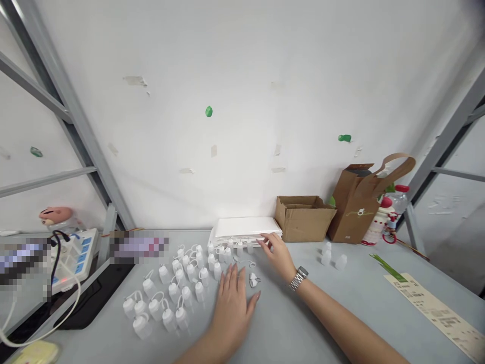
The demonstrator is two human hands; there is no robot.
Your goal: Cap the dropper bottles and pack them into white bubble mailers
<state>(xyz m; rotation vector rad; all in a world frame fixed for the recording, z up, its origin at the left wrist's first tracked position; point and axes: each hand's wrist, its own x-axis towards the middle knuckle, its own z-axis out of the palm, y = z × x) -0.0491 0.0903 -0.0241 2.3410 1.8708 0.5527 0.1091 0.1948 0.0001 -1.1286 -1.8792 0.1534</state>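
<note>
White bottles (181, 278), many with thin arched strips at the cap, stand upright on the grey table (288, 323), from 9 to 12 o'clock of the left hand (hub for all directions).

Left to right: power strip (85, 255), with cables plugged in, between 9 and 10 o'clock; dark flat panel (104, 290) at 9 o'clock, bordering the bottle group. Left hand (233, 296): released, palm down, fingers extended, fingertips just beside the nearest bottles. White stack (242, 226) at 12 o'clock limits the rear of the group. Loose cap pieces (253, 279) lie between the hands at 2 o'clock.

Right hand (278, 253), with wristwatch (299, 278), at 2 o'clock: released, fingers loosely bent, covering part of the stack's front edge; fingertip contact cannot be determined.

Open carton (305, 225) adjoins the stack at 2 o'clock. Separate bottles (341, 262) stand between 2 and 3 o'clock. Brown bag (350, 212) stands beside the carton; printed sheet (435, 311) lies at 3 o'clock.
</note>
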